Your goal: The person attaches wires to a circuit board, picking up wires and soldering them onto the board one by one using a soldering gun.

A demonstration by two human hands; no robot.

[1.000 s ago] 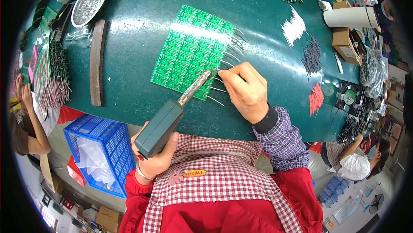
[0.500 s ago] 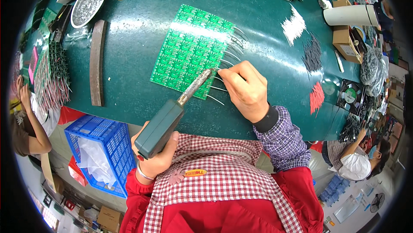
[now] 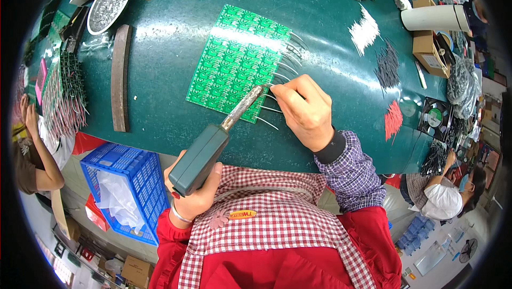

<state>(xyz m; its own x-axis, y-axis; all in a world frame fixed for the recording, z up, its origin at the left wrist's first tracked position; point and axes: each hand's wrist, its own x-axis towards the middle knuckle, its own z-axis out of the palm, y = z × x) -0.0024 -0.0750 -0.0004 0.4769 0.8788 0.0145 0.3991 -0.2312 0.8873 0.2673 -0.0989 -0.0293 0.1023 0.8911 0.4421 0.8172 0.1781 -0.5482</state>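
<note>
My left hand point(image 3: 198, 198) grips the teal handle of a soldering iron point(image 3: 216, 142); its metal tip reaches up to the right edge of a green circuit board panel point(image 3: 238, 59) lying on the dark green table point(image 3: 170, 70). My right hand point(image 3: 305, 110) rests at the board's lower right edge, fingers pinched on a thin white wire point(image 3: 272, 97) right at the iron's tip. Several more white wires point(image 3: 285, 65) stick out along the board's right side.
A wooden bar point(image 3: 120, 75) and a round tray of solder bits point(image 3: 109, 4) lie left. Piles of white point(image 3: 365, 29), black point(image 3: 387, 65) and red point(image 3: 393, 119) wires lie right, near a white roll point(image 3: 434, 18) and cardboard boxes point(image 3: 429, 51). A blue crate point(image 3: 128, 182) stands below. Other people sit at both sides.
My right hand and the iron's tip have shifted very slightly along the board's edge; otherwise nothing has visibly moved.
</note>
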